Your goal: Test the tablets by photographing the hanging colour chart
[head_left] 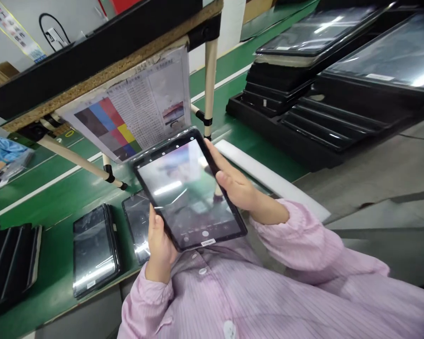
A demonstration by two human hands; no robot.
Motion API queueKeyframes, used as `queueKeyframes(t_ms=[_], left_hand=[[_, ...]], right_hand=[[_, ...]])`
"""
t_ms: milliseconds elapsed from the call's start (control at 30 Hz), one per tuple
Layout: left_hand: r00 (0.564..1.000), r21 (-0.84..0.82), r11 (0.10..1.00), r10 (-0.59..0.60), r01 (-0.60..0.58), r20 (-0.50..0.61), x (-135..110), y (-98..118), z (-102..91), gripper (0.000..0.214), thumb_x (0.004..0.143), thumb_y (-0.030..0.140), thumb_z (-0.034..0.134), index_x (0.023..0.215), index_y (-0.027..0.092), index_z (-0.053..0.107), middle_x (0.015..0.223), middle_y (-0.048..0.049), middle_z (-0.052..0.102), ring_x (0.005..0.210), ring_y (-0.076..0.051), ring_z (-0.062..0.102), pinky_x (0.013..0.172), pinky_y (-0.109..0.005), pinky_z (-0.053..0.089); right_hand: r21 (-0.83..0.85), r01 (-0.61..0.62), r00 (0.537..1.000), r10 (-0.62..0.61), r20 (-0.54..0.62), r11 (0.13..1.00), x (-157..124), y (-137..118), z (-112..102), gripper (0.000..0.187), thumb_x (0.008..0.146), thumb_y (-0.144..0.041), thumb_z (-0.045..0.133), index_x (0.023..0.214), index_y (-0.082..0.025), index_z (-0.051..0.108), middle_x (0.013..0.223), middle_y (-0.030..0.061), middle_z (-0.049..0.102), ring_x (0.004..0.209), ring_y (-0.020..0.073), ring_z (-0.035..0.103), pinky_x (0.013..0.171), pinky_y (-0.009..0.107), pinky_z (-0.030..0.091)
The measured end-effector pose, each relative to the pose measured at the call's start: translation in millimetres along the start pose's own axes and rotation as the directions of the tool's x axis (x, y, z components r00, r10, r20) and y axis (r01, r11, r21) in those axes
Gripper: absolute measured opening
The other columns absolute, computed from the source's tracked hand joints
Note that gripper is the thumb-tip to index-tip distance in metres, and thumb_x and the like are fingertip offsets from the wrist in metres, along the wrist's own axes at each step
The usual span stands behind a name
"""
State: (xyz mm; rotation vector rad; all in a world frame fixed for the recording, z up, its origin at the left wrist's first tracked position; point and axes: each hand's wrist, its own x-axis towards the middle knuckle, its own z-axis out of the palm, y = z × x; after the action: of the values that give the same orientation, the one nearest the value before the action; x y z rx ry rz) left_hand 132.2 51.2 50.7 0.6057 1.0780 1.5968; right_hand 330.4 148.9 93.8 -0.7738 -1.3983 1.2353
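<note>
A black-framed tablet point(191, 197) is held up in front of my body, tilted, its lit screen towards me. On the screen a blurred camera picture shows, with a round white button near the lower edge. My left hand point(160, 242) grips the lower left side, thumb along the frame. At the upper right side my right hand point(235, 183) is closed on the edge, with the thumb at the screen's border. The fingers behind the tablet are hidden. Beyond its top edge hangs a printed sheet point(141, 108) with colour blocks and rows of text.
Stacked tablets point(95, 249) lie on the green surface point(56, 282) at left, and another tablet point(137, 226) is partly behind my left hand. Dark trays point(10, 263) stand far left. At right are larger stacks of trays with tablets point(304, 33). A white foam strip point(272, 179) lies nearby.
</note>
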Motion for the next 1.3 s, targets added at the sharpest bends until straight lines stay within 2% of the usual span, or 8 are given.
queueKeyframes(t_ms=[100,200,400,533,700,933,1133,1300], left_hand=[[0.995,0.166,0.985,-0.038,0.053,-0.089,12,-14,8.7,0.062,0.096,0.049,0.055,0.153,0.031,0.041,0.152,-0.0080,0.052,0.135,-0.025,0.054,0.111,-0.042,0.046],[0.995,0.570,0.820,0.008,0.052,-0.103,33,-30,9.6,0.056,0.101,0.045,0.038,0.150,0.021,0.046,0.145,-0.0124,0.052,0.139,-0.022,0.048,0.118,-0.038,0.036],[0.998,0.784,0.617,-0.035,0.069,-0.060,55,-42,-0.6,0.055,0.092,0.039,0.056,0.142,0.016,0.056,0.118,-0.0106,0.049,0.131,-0.025,0.043,0.122,-0.044,0.023],[0.997,0.862,0.500,0.033,-0.077,0.070,31,-30,-26.1,0.059,0.098,0.042,0.048,0.152,0.019,0.044,0.126,-0.0112,0.043,0.131,-0.024,0.040,0.121,-0.046,0.026],[0.971,0.969,0.188,0.207,-0.163,0.124,-1,-4,-74.7,0.048,0.101,0.040,0.042,0.142,0.021,0.056,0.121,-0.0125,0.042,0.121,-0.027,0.044,0.111,-0.053,0.035],[0.936,0.954,-0.295,0.348,0.051,0.057,5,17,-108.1,0.040,0.100,0.029,0.044,0.130,0.023,0.070,0.125,-0.0190,0.042,0.124,-0.036,0.039,0.105,-0.058,0.035],[0.967,0.901,-0.430,0.250,0.063,0.052,12,11,-109.8,0.042,0.100,0.033,0.045,0.136,0.026,0.066,0.128,-0.0196,0.045,0.117,-0.037,0.041,0.098,-0.058,0.039],[0.950,0.916,-0.400,0.269,-0.038,0.157,7,7,-104.9,0.043,0.101,0.033,0.044,0.133,0.019,0.067,0.122,-0.0192,0.044,0.115,-0.035,0.040,0.100,-0.057,0.039]], right_hand=[[0.173,-0.081,0.995,0.091,-0.051,0.982,9,28,-6,0.078,0.090,-0.076,0.044,0.156,-0.033,0.039,0.158,-0.0046,0.044,0.152,0.0259,0.035,0.126,0.050,0.031],[0.237,-0.238,0.962,0.262,-0.078,0.942,23,64,-16,0.084,0.089,-0.078,0.042,0.158,-0.031,0.034,0.153,-0.0005,0.051,0.146,0.0253,0.045,0.126,0.052,0.031],[-0.110,-0.181,0.973,0.162,-0.165,0.977,43,105,-37,0.084,0.089,-0.079,0.044,0.155,-0.026,0.041,0.156,0.0047,0.047,0.149,0.0268,0.039,0.127,0.052,0.024],[-0.611,0.069,0.996,-0.026,0.080,0.789,28,95,-40,0.057,0.099,-0.065,0.040,0.138,-0.031,0.063,0.161,0.0008,0.040,0.155,0.0284,0.025,0.128,0.056,0.014],[-0.848,0.281,0.937,0.062,0.343,0.450,-3,80,-28,0.041,0.104,-0.045,0.039,0.125,-0.036,0.072,0.163,-0.0019,0.037,0.156,0.0359,0.018,0.121,0.067,0.013],[-0.876,0.238,0.968,-0.030,0.249,0.419,-12,73,-22,0.048,0.106,-0.046,0.031,0.138,-0.033,0.063,0.166,0.0045,0.030,0.155,0.0347,0.020,0.119,0.062,0.020],[-0.918,0.127,0.991,-0.085,0.102,0.376,-22,68,-29,0.045,0.106,-0.043,0.035,0.127,-0.028,0.072,0.159,0.0090,0.042,0.151,0.0337,0.031,0.117,0.056,0.027],[-0.952,0.088,0.992,-0.115,0.056,0.292,-29,69,-38,0.037,0.102,-0.033,0.045,0.098,-0.030,0.082,0.151,0.0037,0.053,0.145,0.0346,0.041,0.112,0.056,0.032]])
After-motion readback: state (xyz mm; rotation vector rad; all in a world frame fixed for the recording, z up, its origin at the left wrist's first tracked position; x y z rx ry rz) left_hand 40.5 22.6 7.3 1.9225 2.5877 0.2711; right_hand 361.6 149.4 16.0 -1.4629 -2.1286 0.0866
